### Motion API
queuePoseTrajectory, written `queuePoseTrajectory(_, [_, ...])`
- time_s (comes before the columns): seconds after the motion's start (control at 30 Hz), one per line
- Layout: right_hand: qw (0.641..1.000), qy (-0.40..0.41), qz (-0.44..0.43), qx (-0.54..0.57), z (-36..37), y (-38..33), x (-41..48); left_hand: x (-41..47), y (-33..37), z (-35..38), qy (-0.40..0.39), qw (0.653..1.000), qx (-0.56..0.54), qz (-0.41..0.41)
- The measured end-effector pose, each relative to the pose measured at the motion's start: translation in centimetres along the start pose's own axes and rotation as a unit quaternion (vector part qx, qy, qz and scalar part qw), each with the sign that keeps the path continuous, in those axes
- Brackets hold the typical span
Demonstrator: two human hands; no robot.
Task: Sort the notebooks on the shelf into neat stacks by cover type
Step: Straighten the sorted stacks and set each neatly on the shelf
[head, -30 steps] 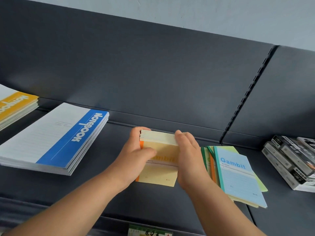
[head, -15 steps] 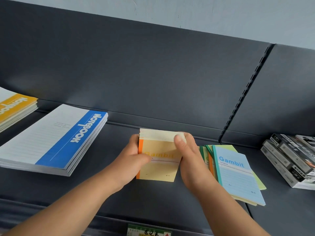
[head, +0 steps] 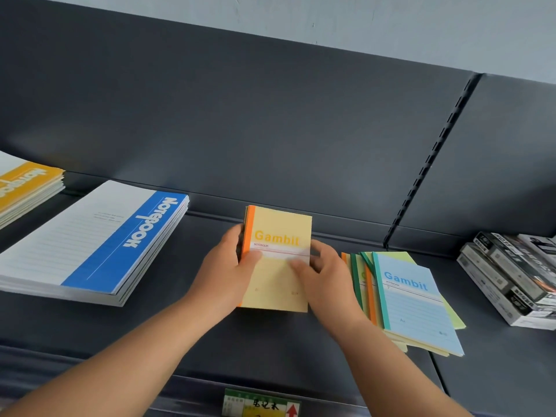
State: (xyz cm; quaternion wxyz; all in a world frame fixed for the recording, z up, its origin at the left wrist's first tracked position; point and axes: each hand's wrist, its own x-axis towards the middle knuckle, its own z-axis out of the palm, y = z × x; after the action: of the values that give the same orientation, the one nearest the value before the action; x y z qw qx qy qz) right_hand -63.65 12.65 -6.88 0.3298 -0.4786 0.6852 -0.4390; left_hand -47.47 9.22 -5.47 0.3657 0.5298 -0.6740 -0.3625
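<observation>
Just beyond the price label [head: 261, 404] at the shelf [head: 285, 350] front, the yellow Gambit stack [head: 279, 284] is held between the left hand [head: 225, 269] and right hand [head: 326, 276]. Each grip is closed on one long edge, thumbs laid on the cover. Squaring is judged to be the step in hand; next, a matching cover must be picked from the fanned pile [head: 415, 305], beyond and right of the label. The stack's long axis is run front to back, title end pointed at the back panel [head: 270, 130], orange spine leftward.

pale yellow notebook [head: 278, 260] with orange spine, dark grey shelf [head: 180, 326].
</observation>
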Motion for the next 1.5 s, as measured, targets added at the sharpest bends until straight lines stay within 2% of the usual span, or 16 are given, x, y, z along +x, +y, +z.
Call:
queuePoseTrajectory(0.17, [0.997, 0.012, 0.074, 0.012, 0.3, -0.8, 1.6, 2.5, -0.1, 0.3, 0.001, 0.996, 0.042, -0.082])
queuePoseTrajectory(0.4, [0.995, -0.003, 0.1, -0.023, 0.6, -0.3, 3.5, 4.8, -1.0, 2.0, -0.019, 0.989, 0.06, -0.133])
queuePoseTrajectory(0.67, [0.992, 0.003, 0.104, -0.071, 1.3, 0.3, 4.4, 5.5, -2.3, 3.0, -0.01, 0.982, 0.152, -0.114])
queuePoseTrajectory(0.9, [0.987, -0.02, 0.098, -0.124, 1.4, -0.3, 4.1, 5.2, -2.2, 2.8, -0.028, 0.988, 0.114, -0.1])
queuePoseTrajectory(1.07, [0.976, -0.049, 0.089, -0.194, 2.1, -0.1, 3.7, 4.8, -2.8, 3.0, -0.056, 0.979, 0.157, -0.12])
queuePoseTrajectory(1.37, [0.979, -0.068, 0.09, -0.169, 1.6, -1.0, 3.3, 4.7, -2.2, 2.9, -0.078, 0.974, 0.164, -0.139])
queuePoseTrajectory(1.5, [0.981, -0.074, 0.071, -0.166, 0.3, -1.8, 2.5, 4.2, -1.0, 2.7, -0.054, 0.977, 0.188, -0.086])
